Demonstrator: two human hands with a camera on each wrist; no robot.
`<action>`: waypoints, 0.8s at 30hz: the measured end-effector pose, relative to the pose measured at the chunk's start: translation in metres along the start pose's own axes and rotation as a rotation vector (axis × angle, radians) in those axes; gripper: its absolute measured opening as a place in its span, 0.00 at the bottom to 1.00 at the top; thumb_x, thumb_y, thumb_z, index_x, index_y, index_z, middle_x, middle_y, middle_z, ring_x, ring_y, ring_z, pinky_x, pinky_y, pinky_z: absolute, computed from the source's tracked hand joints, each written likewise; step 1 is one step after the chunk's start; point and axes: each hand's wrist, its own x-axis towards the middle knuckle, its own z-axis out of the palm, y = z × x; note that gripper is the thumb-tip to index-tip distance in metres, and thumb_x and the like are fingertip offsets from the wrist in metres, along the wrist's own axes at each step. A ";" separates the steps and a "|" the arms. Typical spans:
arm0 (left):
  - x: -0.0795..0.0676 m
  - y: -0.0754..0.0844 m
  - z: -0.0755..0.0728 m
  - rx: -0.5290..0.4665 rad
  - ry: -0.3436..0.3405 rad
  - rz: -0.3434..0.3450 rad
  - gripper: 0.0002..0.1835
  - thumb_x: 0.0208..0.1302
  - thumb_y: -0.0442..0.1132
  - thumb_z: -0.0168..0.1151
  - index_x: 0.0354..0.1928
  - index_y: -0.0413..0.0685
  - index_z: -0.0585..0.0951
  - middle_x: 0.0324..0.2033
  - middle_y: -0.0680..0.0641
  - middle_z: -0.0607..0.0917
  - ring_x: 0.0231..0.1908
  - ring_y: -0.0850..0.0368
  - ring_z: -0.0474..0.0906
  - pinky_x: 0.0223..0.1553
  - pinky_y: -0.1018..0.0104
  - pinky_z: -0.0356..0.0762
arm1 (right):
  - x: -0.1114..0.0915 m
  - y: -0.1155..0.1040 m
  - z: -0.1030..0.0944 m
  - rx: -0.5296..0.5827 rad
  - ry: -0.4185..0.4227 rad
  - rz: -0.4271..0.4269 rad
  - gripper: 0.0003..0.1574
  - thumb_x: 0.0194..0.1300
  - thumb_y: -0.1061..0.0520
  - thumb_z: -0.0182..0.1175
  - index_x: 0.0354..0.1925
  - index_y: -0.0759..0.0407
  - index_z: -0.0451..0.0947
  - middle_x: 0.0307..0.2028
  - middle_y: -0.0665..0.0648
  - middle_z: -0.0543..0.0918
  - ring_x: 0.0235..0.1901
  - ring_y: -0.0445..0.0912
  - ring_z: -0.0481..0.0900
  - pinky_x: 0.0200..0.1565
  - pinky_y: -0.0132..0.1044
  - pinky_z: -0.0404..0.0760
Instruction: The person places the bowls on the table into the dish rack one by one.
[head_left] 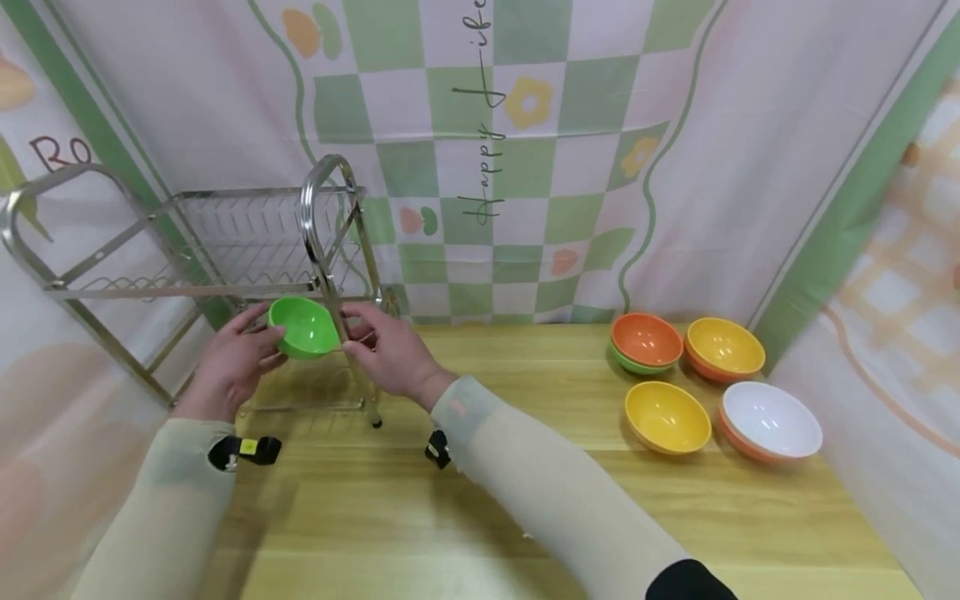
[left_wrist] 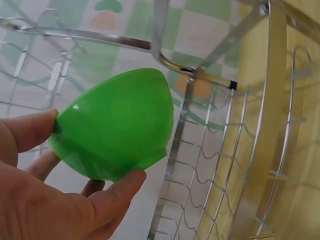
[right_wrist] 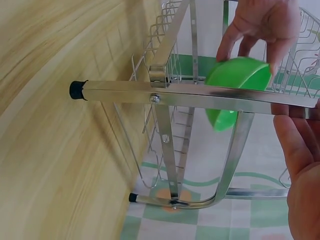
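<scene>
A green bowl [head_left: 306, 328] is in my left hand [head_left: 234, 360], tilted at the front of a metal dish rack [head_left: 202, 291]. The left wrist view shows my thumb on one side of the bowl [left_wrist: 117, 122] and fingers under it. My right hand [head_left: 395, 350] grips the rack's front right upright between thumb and fingers. Seen from the right wrist, the upright [right_wrist: 200, 96] crosses in front of the bowl [right_wrist: 235, 82], and my right thumb and fingers [right_wrist: 295, 145] lie about its end.
On the right of the wooden table [head_left: 525, 533] stand bowls: an orange bowl [head_left: 647, 339] on a green one, a yellow bowl [head_left: 725, 347] on an orange one, a single yellow bowl [head_left: 667, 417], and a white bowl [head_left: 771, 418] on an orange one. A patterned curtain [head_left: 480, 167] hangs behind.
</scene>
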 end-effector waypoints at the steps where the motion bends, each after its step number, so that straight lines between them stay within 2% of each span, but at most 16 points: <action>1: 0.004 0.001 0.002 0.042 0.009 -0.004 0.40 0.72 0.37 0.61 0.79 0.58 0.53 0.73 0.37 0.57 0.56 0.49 0.75 0.56 0.60 0.77 | 0.000 0.000 0.000 0.000 0.000 -0.004 0.27 0.73 0.58 0.60 0.67 0.55 0.66 0.39 0.51 0.83 0.36 0.36 0.80 0.38 0.24 0.80; 5: 0.016 0.002 0.009 0.194 0.020 -0.009 0.38 0.74 0.38 0.58 0.79 0.57 0.52 0.75 0.36 0.53 0.63 0.41 0.68 0.59 0.58 0.74 | 0.000 -0.001 0.000 0.000 -0.006 -0.013 0.28 0.72 0.58 0.60 0.67 0.57 0.67 0.40 0.53 0.84 0.36 0.35 0.80 0.39 0.23 0.79; 8: 0.025 0.001 0.015 0.304 0.015 0.010 0.37 0.75 0.37 0.56 0.79 0.54 0.51 0.74 0.34 0.53 0.65 0.38 0.66 0.61 0.53 0.72 | 0.000 -0.001 0.001 -0.003 -0.009 -0.012 0.27 0.73 0.58 0.60 0.67 0.55 0.67 0.40 0.52 0.84 0.36 0.35 0.80 0.38 0.23 0.79; 11: 0.033 0.001 0.022 0.399 0.025 0.025 0.36 0.74 0.36 0.56 0.79 0.52 0.54 0.72 0.31 0.57 0.62 0.37 0.69 0.59 0.51 0.74 | 0.000 0.000 0.001 -0.010 -0.004 -0.019 0.26 0.73 0.58 0.60 0.66 0.54 0.67 0.40 0.51 0.84 0.36 0.35 0.81 0.38 0.23 0.80; 17: 0.047 0.001 0.033 0.613 0.012 0.047 0.35 0.71 0.37 0.57 0.77 0.50 0.58 0.67 0.29 0.62 0.53 0.40 0.73 0.50 0.54 0.81 | 0.000 0.001 0.002 -0.012 -0.001 -0.030 0.25 0.73 0.58 0.60 0.65 0.53 0.68 0.39 0.51 0.85 0.35 0.34 0.81 0.37 0.24 0.80; 20: 0.051 -0.002 0.037 0.659 -0.018 0.055 0.35 0.71 0.37 0.56 0.77 0.47 0.58 0.67 0.30 0.63 0.54 0.40 0.72 0.50 0.52 0.80 | -0.001 0.002 0.003 -0.004 -0.003 -0.031 0.25 0.73 0.58 0.60 0.65 0.53 0.68 0.39 0.50 0.85 0.35 0.33 0.81 0.36 0.24 0.80; 24: 0.056 -0.005 0.044 0.684 -0.036 0.052 0.32 0.71 0.37 0.56 0.74 0.45 0.63 0.66 0.32 0.66 0.55 0.40 0.71 0.51 0.50 0.78 | -0.001 0.002 0.003 0.006 -0.002 -0.039 0.24 0.73 0.59 0.59 0.64 0.53 0.69 0.37 0.49 0.84 0.34 0.32 0.80 0.36 0.24 0.80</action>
